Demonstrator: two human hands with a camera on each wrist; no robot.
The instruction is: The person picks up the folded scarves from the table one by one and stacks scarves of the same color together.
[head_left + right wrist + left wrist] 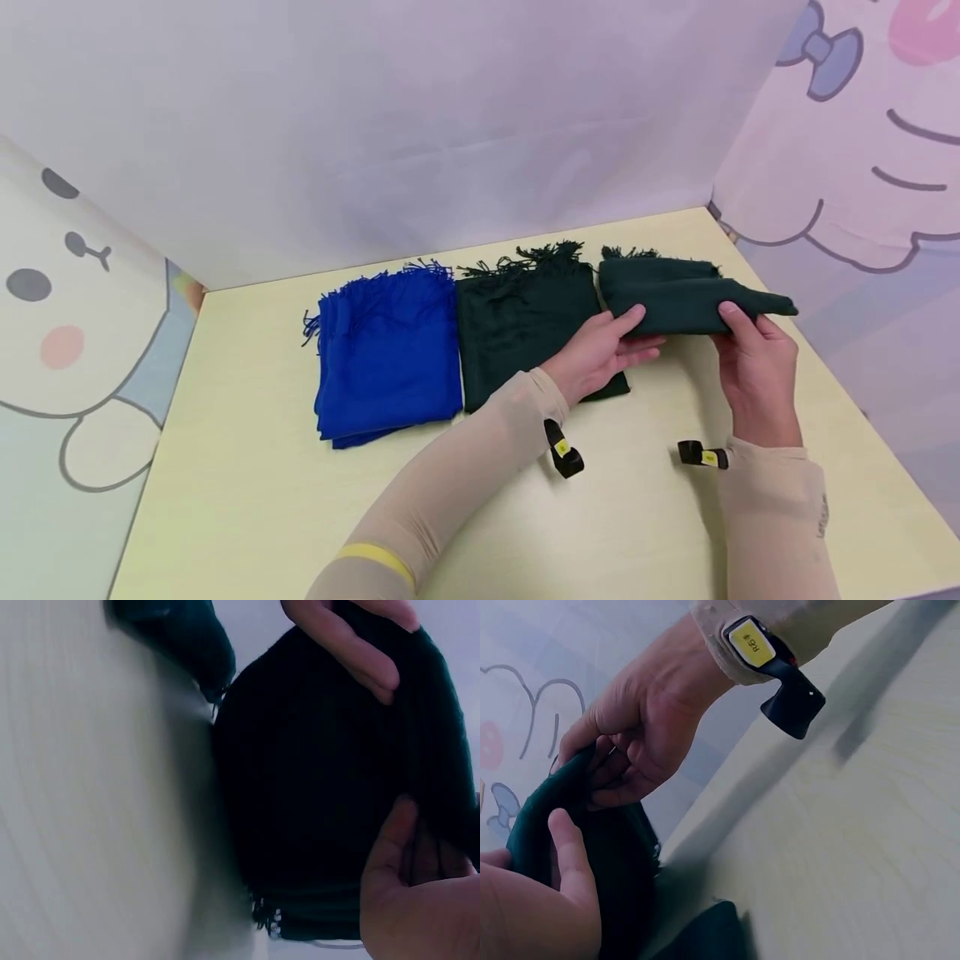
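A dark green fringed scarf (667,296), folded into layers, is lifted at its near edge at the right of the row. My left hand (596,354) pinches its near left side, thumb on top and fingers below. At the near right side, my right hand (761,367) grips the same scarf, and a narrow end sticks out past it. The left wrist view has my right hand (649,724) with fingers curled at the cloth's edge. In the right wrist view the raised scarf (307,765) hangs between both hands, its fringe low down.
Left of the held scarf, a second dark green folded scarf (517,325) lies flat, partly behind my left forearm. Beside it is a folded blue scarf (390,358), fringe toward the back. All are on a pale wooden table (247,467) bordered by a white back wall (450,125) and cartoon-printed side panels.
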